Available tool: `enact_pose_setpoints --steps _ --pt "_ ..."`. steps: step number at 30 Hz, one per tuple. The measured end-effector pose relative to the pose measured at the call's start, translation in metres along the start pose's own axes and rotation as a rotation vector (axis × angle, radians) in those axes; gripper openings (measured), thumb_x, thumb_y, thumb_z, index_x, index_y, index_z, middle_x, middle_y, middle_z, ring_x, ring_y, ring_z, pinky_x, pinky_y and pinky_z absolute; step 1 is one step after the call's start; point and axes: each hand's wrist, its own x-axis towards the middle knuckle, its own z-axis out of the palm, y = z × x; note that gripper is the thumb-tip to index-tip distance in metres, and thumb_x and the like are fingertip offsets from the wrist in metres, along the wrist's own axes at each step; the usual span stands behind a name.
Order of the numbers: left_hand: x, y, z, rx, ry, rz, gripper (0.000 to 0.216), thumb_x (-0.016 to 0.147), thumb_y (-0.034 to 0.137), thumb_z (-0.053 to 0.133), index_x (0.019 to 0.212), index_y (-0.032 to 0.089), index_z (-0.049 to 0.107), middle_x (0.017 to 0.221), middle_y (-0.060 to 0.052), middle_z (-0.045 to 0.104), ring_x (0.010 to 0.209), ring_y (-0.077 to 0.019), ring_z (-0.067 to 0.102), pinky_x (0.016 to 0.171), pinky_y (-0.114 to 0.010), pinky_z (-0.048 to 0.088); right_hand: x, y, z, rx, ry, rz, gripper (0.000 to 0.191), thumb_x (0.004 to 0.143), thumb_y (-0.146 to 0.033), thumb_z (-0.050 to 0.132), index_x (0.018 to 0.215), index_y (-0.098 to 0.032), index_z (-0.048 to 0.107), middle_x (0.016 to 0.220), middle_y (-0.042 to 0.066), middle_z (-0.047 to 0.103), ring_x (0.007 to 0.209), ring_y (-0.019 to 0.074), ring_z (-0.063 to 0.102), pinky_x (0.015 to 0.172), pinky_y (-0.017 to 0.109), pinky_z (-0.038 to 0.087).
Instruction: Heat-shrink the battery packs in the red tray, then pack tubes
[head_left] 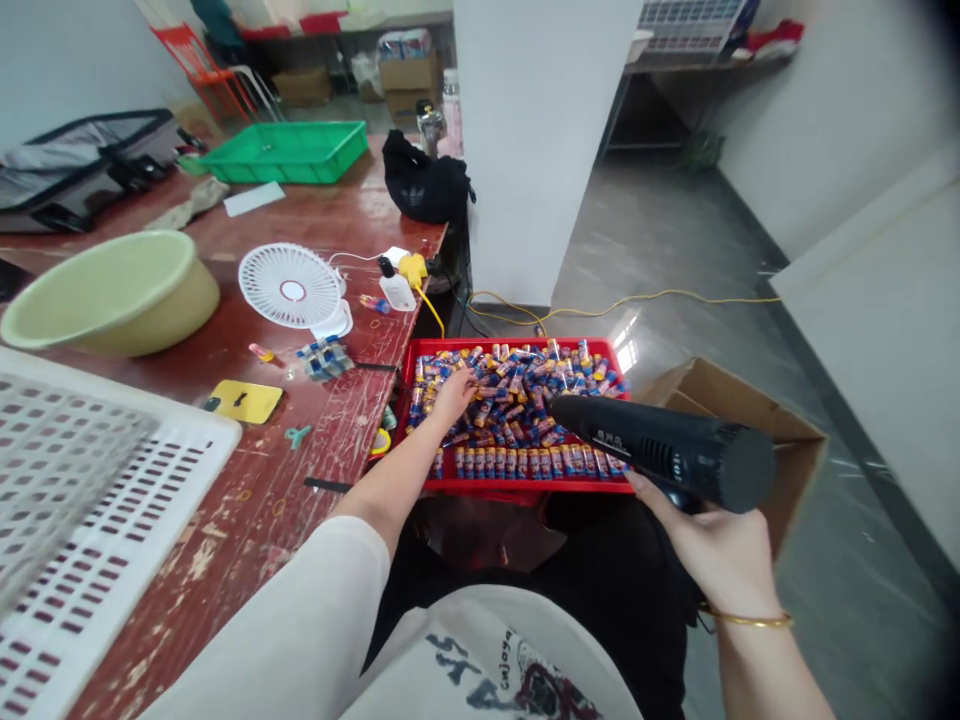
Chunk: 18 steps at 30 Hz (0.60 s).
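A red tray [517, 486] in front of me holds a loose heap of small printed tubes [517, 400] in blue, pink and yellow. Along its near side stands a row of the same tubes [540, 463], side by side. My left hand [456, 392] reaches into the heap from the left, its fingers bunched together among the tubes; what they hold, if anything, is too small to make out. My right hand [720, 545] grips the handle of a black heat gun [667, 445]. Its nozzle points left over the right part of the tray, above the tubes.
Left is a worn red table [330, 430] with a white fan [292, 287], yellow phone [246, 401], pale green basin [112, 290] and white perforated crate [97, 560]. A cardboard box [795, 440] stands right of the tray. A yellow cable [660, 295] crosses the floor near a white pillar [525, 150].
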Motion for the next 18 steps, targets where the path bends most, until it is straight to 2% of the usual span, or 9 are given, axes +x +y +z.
enact_pose_setpoints --steps 3,5,7,9,11,14,16,18 --pt "-0.02 -0.004 -0.01 0.0 0.024 0.026 0.034 0.077 0.018 0.072 0.11 0.015 0.062 0.137 -0.015 0.056 0.13 -0.0241 0.05 0.11 -0.041 0.039 0.013 -0.012 0.014 -0.021 -0.075 -0.038 0.052 0.059 -0.058 0.075 0.086 -0.013 0.072 0.085 0.013 0.074 0.084 0.0344 0.07 0.072 0.041 0.056" --pt "-0.037 -0.004 -0.022 -0.014 0.11 -0.002 0.04 0.08 0.022 0.07 0.118 0.016 0.058 0.141 -0.014 0.052 0.133 -0.0228 0.046 0.112 -0.041 0.035 0.022 -0.024 0.027 -0.024 -0.141 -0.127 0.052 0.059 -0.059 0.074 0.082 -0.013 0.072 0.081 0.013 0.074 0.078 0.0331 0.069 0.067 0.039 0.055" --pt "-0.057 -0.001 -0.033 -0.087 0.214 -0.161 0.035 0.085 0.021 0.065 0.119 0.018 0.058 0.14 -0.012 0.053 0.132 -0.0203 0.047 0.113 -0.038 0.035 0.03 -0.039 0.04 -0.025 -0.173 -0.244 0.053 0.06 -0.06 0.073 0.085 -0.013 0.072 0.085 0.013 0.074 0.08 0.0326 0.069 0.068 0.04 0.055" --pt "-0.077 0.002 -0.037 -0.186 0.268 -0.392 0.028 0.088 0.02 0.06 0.115 0.017 0.06 0.131 -0.011 0.06 0.122 -0.019 0.056 0.106 -0.035 0.043 0.035 -0.055 0.051 -0.055 -0.175 -0.347 0.053 0.064 -0.061 0.07 0.087 -0.014 0.073 0.088 0.014 0.074 0.083 0.0332 0.068 0.071 0.041 0.054" --pt "-0.092 0.004 -0.031 -0.253 0.258 -0.576 0.021 0.09 0.02 0.057 0.109 0.014 0.062 0.111 -0.012 0.069 0.1 -0.0188 0.067 0.09 -0.034 0.054 0.038 -0.07 0.059 -0.075 -0.189 -0.436 0.05 0.068 -0.06 0.067 0.089 -0.014 0.073 0.089 0.015 0.074 0.084 0.0332 0.068 0.074 0.043 0.054" --pt "-0.094 0.005 -0.008 -0.281 0.2 -0.703 0.017 0.091 0.024 0.058 0.099 0.01 0.063 0.085 -0.011 0.072 0.074 -0.0169 0.071 0.07 -0.031 0.058 0.039 -0.086 0.064 -0.043 -0.263 -0.554 0.047 0.071 -0.057 0.067 0.093 -0.015 0.074 0.088 0.014 0.074 0.086 0.0313 0.068 0.081 0.043 0.054" --pt "-0.087 0.006 0.009 -0.271 0.167 -0.749 0.02 0.088 0.026 0.064 0.099 0.01 0.063 0.082 -0.009 0.072 0.071 -0.0154 0.07 0.067 -0.028 0.057 0.036 -0.089 0.062 -0.057 -0.277 -0.555 0.049 0.071 -0.057 0.067 0.095 -0.016 0.073 0.09 0.014 0.074 0.088 0.0312 0.068 0.082 0.043 0.054" --pt "-0.08 0.009 0.019 -0.222 0.143 -0.76 0.024 0.084 0.026 0.069 0.102 0.011 0.062 0.084 -0.009 0.072 0.074 -0.0158 0.069 0.07 -0.029 0.057 0.03 -0.087 0.054 -0.108 -0.249 -0.486 0.051 0.068 -0.06 0.068 0.095 -0.017 0.073 0.093 0.013 0.074 0.089 0.0327 0.068 0.078 0.043 0.055"
